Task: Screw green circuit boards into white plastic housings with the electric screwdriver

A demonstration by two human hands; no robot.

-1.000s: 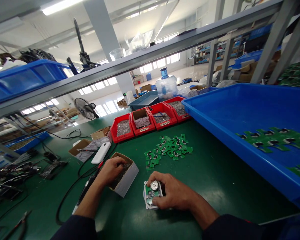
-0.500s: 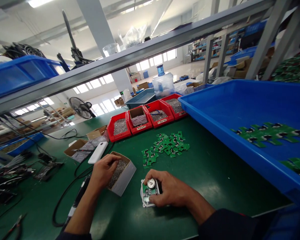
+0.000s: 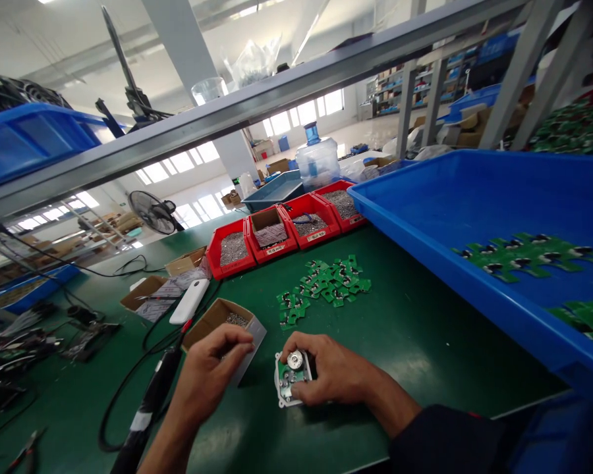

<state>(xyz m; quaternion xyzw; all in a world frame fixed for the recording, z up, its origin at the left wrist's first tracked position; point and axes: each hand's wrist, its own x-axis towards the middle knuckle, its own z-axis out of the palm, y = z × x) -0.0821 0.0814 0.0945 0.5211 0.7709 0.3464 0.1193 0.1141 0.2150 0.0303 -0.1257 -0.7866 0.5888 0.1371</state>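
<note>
My left hand (image 3: 208,370) is in front of an open cardboard box (image 3: 257,334) of small metal pieces, hiding part of it. Its thumb and forefinger are pinched together; whatever they hold is too small to make out. On the green bench, my right hand (image 3: 333,368) grips a white housing (image 3: 281,393). A green circuit board and a round metal part (image 3: 295,359) show inside the housing. Beyond it lies a loose heap of small green circuit boards (image 3: 333,282). A black corded tool (image 3: 148,401), perhaps an electric screwdriver, lies beside my left forearm.
Red bins (image 3: 232,266) of small metal parts line the back. A large blue tray (image 3: 425,263) with green board panels (image 3: 534,255) takes up the right. Left are a white device (image 3: 190,301), cables and pliers (image 3: 27,451). A metal shelf (image 3: 178,135) crosses overhead.
My left hand has come out from over the cardboard box, moving right and nearer, towards the housing, fingers pinched. My right hand keeps its hold on the housing. The view has shifted slightly.
</note>
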